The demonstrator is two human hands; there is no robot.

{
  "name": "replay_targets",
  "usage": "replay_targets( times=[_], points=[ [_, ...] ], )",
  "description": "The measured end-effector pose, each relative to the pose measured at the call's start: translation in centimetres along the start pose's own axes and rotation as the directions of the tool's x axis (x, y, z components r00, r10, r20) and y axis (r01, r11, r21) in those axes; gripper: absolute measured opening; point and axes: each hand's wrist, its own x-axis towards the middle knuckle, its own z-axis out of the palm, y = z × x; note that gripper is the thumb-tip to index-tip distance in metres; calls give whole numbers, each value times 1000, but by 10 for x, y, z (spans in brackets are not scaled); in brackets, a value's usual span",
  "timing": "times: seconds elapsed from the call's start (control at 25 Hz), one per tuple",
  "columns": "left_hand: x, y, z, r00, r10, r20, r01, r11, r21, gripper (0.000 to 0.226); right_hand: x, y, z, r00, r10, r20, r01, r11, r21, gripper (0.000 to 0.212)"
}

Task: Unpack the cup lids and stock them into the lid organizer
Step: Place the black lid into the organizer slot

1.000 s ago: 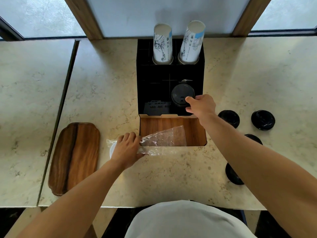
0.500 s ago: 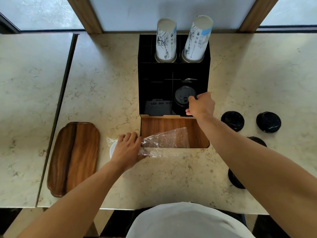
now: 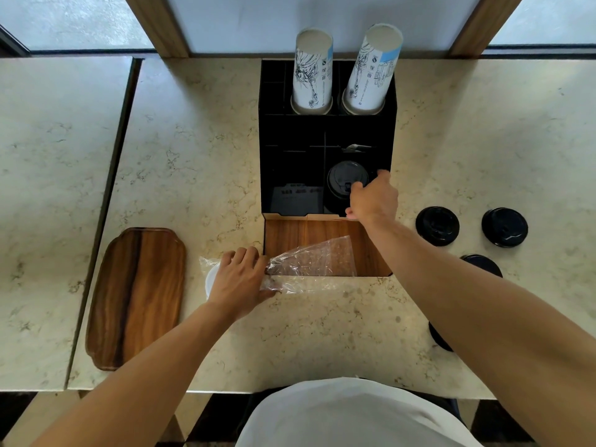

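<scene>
Lid organizer [image 3: 325, 130], a black compartmented box, stands at the middle of the marble-patterned bench [image 3: 200, 130], against its far edge, with an open wooden tray section at its near end. Two tall stacks of printed white paper cups [image 3: 312, 72] rise from its far compartments. A dark wooden serving board [image 3: 137, 295] lies near the bench's left edge. A crinkled clear plastic bag [image 3: 311, 262] drapes over the tray section's near wall. The left hand [image 3: 237, 280] pinches the bag's end on the bench. The right hand [image 3: 374, 198], fingers curled, grips a stack of black plastic cup lids [image 3: 343, 183] in the near right compartment. More loose black lids [image 3: 437, 225] lie toward the bench's right edge.
</scene>
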Motion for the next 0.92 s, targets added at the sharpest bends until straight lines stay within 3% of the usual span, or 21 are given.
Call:
replay_targets(
  times=[0.08, 0.2, 0.92],
  points=[
    [0, 0, 1, 1000, -3, -1, 3, 1000, -1, 70, -1, 3, 0, 1000, -20, 18, 21, 998, -62, 55],
    [0, 0, 1, 1000, -10, 4, 10, 1000, -1, 70, 2, 6, -1, 999, -47, 18, 49, 991, -127, 42],
    [1, 3, -1, 1000, -21, 17, 21, 1000, 9, 69, 18, 8, -7, 998, -26, 59, 29, 998, -58, 34]
  ],
)
